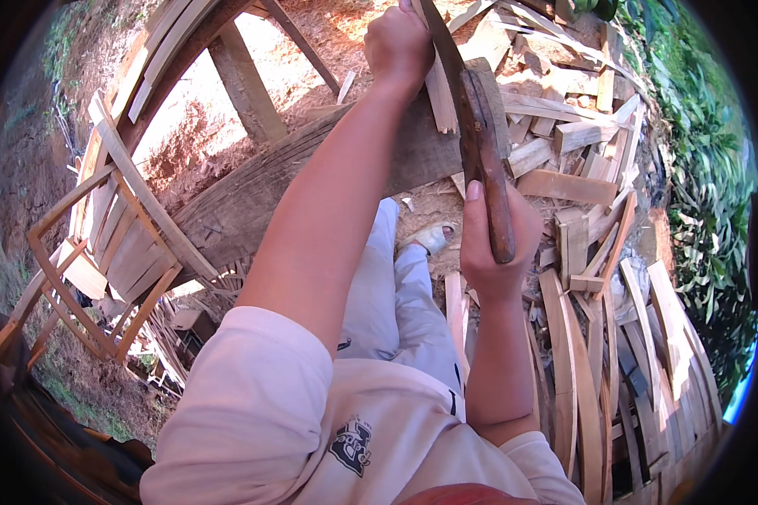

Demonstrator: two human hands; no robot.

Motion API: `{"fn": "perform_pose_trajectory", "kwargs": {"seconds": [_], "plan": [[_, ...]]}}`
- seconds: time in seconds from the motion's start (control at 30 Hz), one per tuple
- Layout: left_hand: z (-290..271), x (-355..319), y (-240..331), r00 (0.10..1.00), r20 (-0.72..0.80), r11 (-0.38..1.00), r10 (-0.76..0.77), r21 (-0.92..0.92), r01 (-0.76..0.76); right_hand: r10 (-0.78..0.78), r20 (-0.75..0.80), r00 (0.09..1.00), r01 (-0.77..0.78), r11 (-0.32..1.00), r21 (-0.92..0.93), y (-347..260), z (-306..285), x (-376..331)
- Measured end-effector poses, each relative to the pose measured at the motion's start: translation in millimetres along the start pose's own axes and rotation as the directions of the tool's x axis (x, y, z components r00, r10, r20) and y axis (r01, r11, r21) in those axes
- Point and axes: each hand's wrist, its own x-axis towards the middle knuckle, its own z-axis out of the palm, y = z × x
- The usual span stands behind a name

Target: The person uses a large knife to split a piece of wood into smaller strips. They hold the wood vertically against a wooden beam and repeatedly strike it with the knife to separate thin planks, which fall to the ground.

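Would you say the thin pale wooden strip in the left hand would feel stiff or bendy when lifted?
Probably light and slightly springy: the thin pale wooden strip looks slim. Similar long curved slats nearby suggest it flexes. Its rough surface likely grips well in the left hand.

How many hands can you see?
2. The left hand is up at the top, gripping a wooden piece. The right hand is lower, near the middle, holding a big knife's handle.
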Motion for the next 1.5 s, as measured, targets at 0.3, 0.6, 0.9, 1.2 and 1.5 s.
{"fn": "perform_pose_trajectory", "kwargs": {"seconds": [0.3, 0.6, 0.9, 1.2, 1.5], "plan": [[6, -4, -5, 0.999, 0.014, 0.992, 0.052, 0.116, -0.053, -0.057, -0.06, 0.997, 0.06, 0.997, 0.054, 10, 27, 46], [8, -4, -5, 1.0, -0.015, 1.0, 0.0, 0.018, 0.001, -0.006, -0.019, 1.0, 0.008, 0.99, 0.141, 16, 26, 44], [10, 0, -1, 0.997, -0.045, 0.998, -0.059, 0.004, 0.059, -0.003, -0.012, 1.0, 0.004, 0.99, 0.142, 29, 25, 38], [7, -10, 9, 0.999, -0.048, 0.998, -0.018, 0.058, 0.021, 0.046, -0.028, 0.999, -0.042, 0.992, 0.119, 34, 24, 21], [10, 5, -12, 0.998, 0.061, 0.972, 0.03, -0.234, -0.015, 0.047, -0.125, 0.991, -0.025, 0.985, 0.171, 43, 33, 27]]}}
